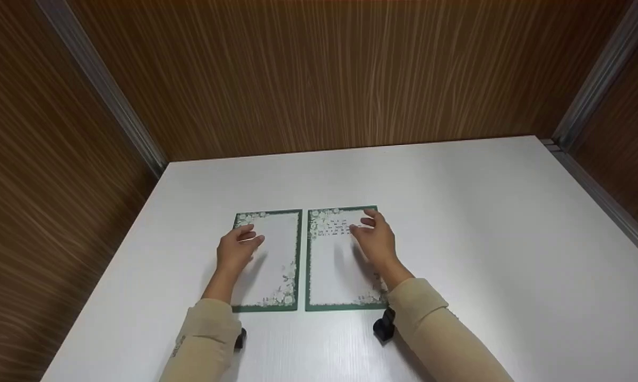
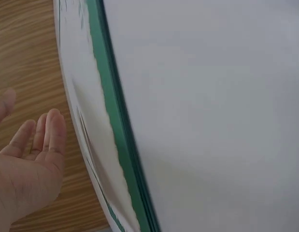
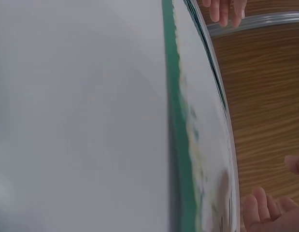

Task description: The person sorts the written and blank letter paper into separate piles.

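Two green-bordered sheets with white flower corners lie side by side on the white table. The left sheet (image 1: 276, 249) has a plain middle, while the right sheet (image 1: 324, 270) carries a few lines of small print near its top. Over the left sheet's outer side hovers my left hand (image 1: 235, 250), fingers loosely bent and nothing in them. My right hand (image 1: 377, 241) is held above the right sheet's upper right part, thumb and fingers apart and holding nothing. In the left wrist view, the green edge (image 2: 118, 121) looks layered, like several sheets stacked.
The white table (image 1: 457, 223) extends well past the sheets to the right. Wood-grain panels (image 1: 324, 74) rise behind it and at both sides, with metal strips (image 1: 112, 85) at the corners. A black device (image 1: 384, 328) sits under the right wrist.
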`<action>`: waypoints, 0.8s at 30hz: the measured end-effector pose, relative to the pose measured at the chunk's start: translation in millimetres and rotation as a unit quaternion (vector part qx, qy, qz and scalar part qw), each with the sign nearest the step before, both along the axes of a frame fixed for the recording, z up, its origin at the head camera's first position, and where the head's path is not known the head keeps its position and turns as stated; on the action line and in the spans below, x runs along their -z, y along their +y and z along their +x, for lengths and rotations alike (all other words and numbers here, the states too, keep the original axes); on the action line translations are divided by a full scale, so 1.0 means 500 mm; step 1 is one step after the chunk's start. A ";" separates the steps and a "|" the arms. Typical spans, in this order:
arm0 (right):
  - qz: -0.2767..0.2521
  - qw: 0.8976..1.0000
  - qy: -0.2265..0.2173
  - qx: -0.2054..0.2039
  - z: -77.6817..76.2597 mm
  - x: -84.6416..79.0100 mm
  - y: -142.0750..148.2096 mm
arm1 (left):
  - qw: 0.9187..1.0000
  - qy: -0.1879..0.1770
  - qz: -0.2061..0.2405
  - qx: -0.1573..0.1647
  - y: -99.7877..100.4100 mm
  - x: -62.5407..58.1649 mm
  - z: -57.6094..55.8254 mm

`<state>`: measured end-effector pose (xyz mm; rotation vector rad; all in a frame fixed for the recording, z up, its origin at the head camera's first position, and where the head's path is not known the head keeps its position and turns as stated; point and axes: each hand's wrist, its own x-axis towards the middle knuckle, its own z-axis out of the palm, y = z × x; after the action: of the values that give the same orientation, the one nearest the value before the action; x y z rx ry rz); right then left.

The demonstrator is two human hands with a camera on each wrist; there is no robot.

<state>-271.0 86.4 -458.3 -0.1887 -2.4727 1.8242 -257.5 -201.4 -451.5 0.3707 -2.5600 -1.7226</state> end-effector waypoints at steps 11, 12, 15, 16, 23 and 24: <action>-0.011 1.000 0.014 -0.015 0.012 0.006 -0.068 | 0.999 -0.015 -0.029 -0.008 -0.058 -0.001 0.008; -0.009 1.000 0.014 -0.015 0.014 0.006 -0.074 | 0.999 -0.017 -0.030 -0.009 -0.063 -0.001 0.009; -0.012 1.000 0.010 -0.021 0.017 0.009 -0.095 | 0.999 -0.027 -0.034 -0.011 -0.078 -0.003 0.012; -0.013 1.000 0.009 -0.022 0.017 0.010 -0.102 | 0.999 -0.031 -0.032 -0.011 -0.082 -0.004 0.013; -0.013 0.999 0.004 -0.041 0.028 0.010 -0.144 | 0.998 -0.050 -0.028 -0.009 -0.106 -0.006 0.020; -0.011 0.999 0.002 -0.044 0.030 0.010 -0.148 | 0.998 -0.053 -0.026 -0.009 -0.108 -0.007 0.020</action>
<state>-255.9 12.2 -463.0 -0.0772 -2.4967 1.8833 -247.5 -255.5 -448.1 0.4949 -2.6588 -1.6715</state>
